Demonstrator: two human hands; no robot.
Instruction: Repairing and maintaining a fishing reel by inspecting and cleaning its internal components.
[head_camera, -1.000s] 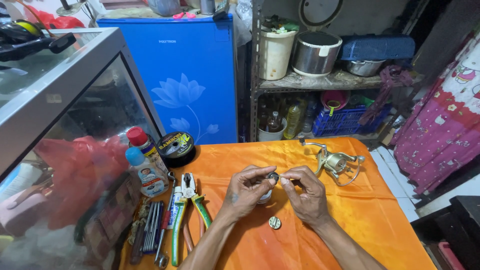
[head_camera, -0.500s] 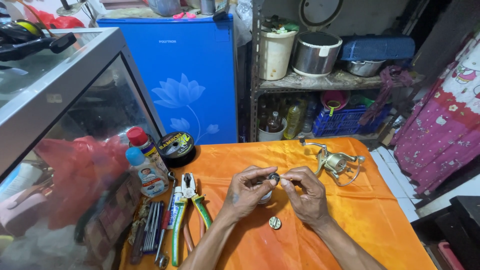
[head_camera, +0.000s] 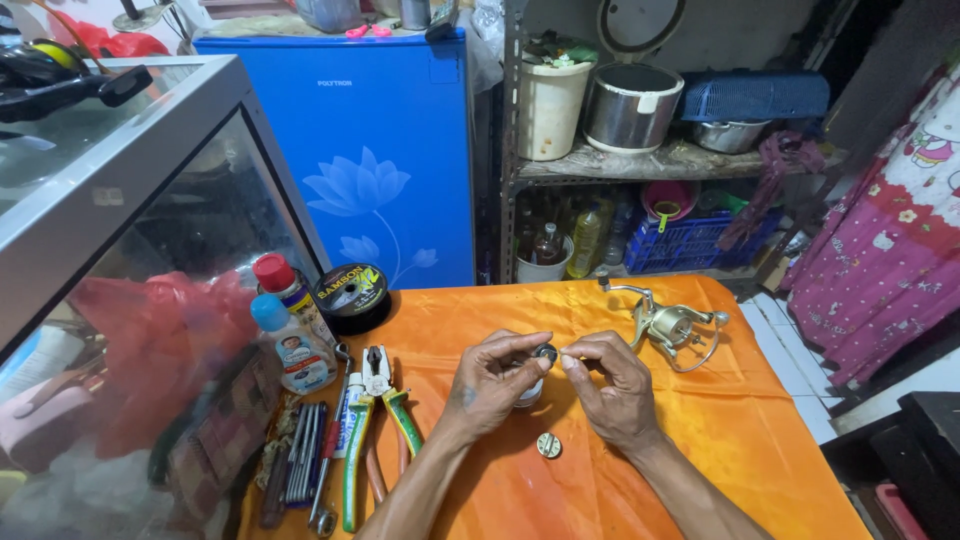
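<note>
Head view: left hand (head_camera: 492, 381) pinches small dark part (head_camera: 546, 353), right hand (head_camera: 612, 385) pinches its other side, steadying it above cloth (head_camera: 760, 440); reel (head_camera: 668, 325), disc (head_camera: 548, 445), pliers (head_camera: 382, 400) within reach.

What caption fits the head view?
Both hands, left hand and right hand, pinch a small dark part above an orange cloth.

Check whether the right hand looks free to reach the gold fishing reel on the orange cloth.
Probably yes. The reel lies just beyond the right hand with only bare orange cloth between them, but the fingers, together with the left hand, are pinching a small dark part.
</note>
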